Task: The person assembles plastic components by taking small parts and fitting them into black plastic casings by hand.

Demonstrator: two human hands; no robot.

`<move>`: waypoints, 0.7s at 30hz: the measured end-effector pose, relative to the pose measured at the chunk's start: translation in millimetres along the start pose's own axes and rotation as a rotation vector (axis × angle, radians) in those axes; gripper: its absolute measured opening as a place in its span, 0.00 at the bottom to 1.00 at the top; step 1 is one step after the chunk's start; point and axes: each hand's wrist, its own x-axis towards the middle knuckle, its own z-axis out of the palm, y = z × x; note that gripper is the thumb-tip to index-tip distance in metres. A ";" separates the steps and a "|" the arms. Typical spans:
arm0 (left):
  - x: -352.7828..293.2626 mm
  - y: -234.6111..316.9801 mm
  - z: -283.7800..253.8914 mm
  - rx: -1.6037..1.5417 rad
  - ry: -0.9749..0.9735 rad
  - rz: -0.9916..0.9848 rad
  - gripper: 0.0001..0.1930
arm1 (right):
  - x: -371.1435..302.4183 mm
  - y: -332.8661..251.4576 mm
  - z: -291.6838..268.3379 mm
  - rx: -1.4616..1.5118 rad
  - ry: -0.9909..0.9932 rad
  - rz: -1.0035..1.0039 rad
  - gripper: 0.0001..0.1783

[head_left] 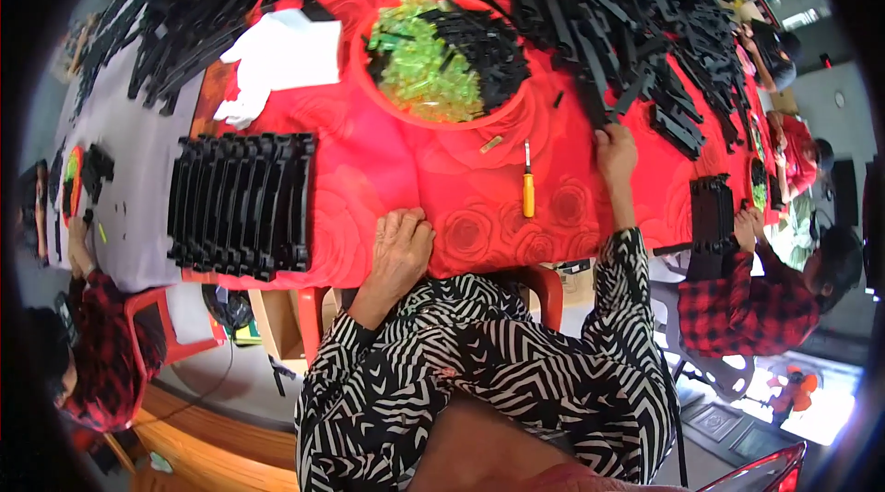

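Observation:
My left hand [403, 241] rests on the near edge of the red rose-patterned tablecloth [369, 160], its fingers loosely bent with nothing seen in them. Farther right, my right hand [617, 157] is closed on the near end of a long black plastic strip [593, 86], which reaches away toward a big heap of similar black parts [636, 22]. Between the hands lies a screwdriver [528, 188] with a yellow handle, its shaft pointing away from me. An orange-red basin [442, 122] beyond it holds yellow-green clear pieces [419, 63] and small black pieces [484, 49].
A row of black ribbed parts [241, 204] stands at the left edge. Behind it lie a white cloth [286, 54] and another black heap [203, 22]. People in checked shirts work at the left [101, 344] and right [747, 308]. A red stool [544, 294] stands under the table edge.

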 end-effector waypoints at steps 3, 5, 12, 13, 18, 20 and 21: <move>-4.2 -4.1 3.2 -0.122 0.069 0.014 0.07 | -8.3 -16.4 -31.4 0.405 0.137 -0.008 0.09; -6.9 -1.8 -2.3 -0.108 0.138 0.004 0.07 | -12.4 -56.6 -63.5 0.398 0.045 -0.063 0.06; -0.1 9.6 -26.5 -0.097 0.360 0.180 0.11 | -39.7 -196.7 -66.0 0.357 -0.212 -0.866 0.10; -0.5 10.4 -33.4 -0.069 0.365 0.154 0.11 | -43.8 -213.6 -62.5 0.344 -0.283 -0.918 0.11; -5.1 -4.4 -40.0 0.095 0.385 -0.017 0.11 | -50.4 -238.7 -33.8 0.383 -0.298 -0.971 0.10; -8.7 -12.3 -38.7 0.153 0.332 -0.110 0.13 | -53.6 -241.5 -34.1 0.506 -0.319 -0.890 0.10; -6.5 -16.0 -37.0 0.198 0.308 -0.150 0.15 | -52.2 -240.0 -36.4 0.587 -0.284 -0.873 0.10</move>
